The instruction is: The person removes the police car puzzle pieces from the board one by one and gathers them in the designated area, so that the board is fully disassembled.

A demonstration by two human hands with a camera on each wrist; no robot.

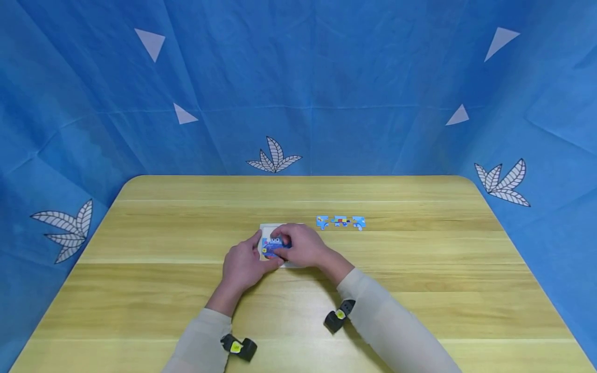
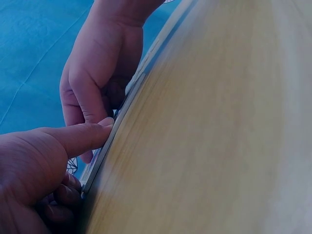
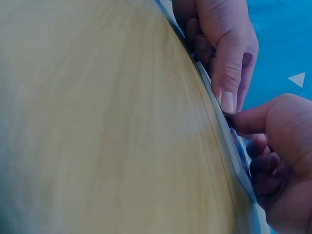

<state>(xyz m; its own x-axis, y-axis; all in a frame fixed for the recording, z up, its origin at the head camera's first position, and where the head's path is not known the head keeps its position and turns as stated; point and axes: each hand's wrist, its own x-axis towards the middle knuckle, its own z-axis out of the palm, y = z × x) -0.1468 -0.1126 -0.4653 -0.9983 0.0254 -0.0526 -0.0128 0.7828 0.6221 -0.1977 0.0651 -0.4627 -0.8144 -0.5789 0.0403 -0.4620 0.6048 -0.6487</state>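
Observation:
A white-rimmed puzzle tray (image 1: 267,226) lies flat near the middle of the table, with blue picture pieces (image 1: 271,247) fitted in its left part. My left hand (image 1: 242,264) grips the tray at its left side, its thumb along the front rim. From the right, my right hand (image 1: 305,246) reaches over the tray, thumb and index finger pinching at a puzzle piece that the hand largely hides. In the left wrist view the thumb (image 2: 87,138) presses on the tray's front edge. Both hands nearly meet at that rim in the right wrist view.
Three loose blue puzzle pieces, a left one (image 1: 322,221), a middle one (image 1: 342,220) and a right one (image 1: 358,223), lie in a row right of the tray. A blue cloth (image 1: 354,140) hangs behind the wooden table (image 1: 420,311).

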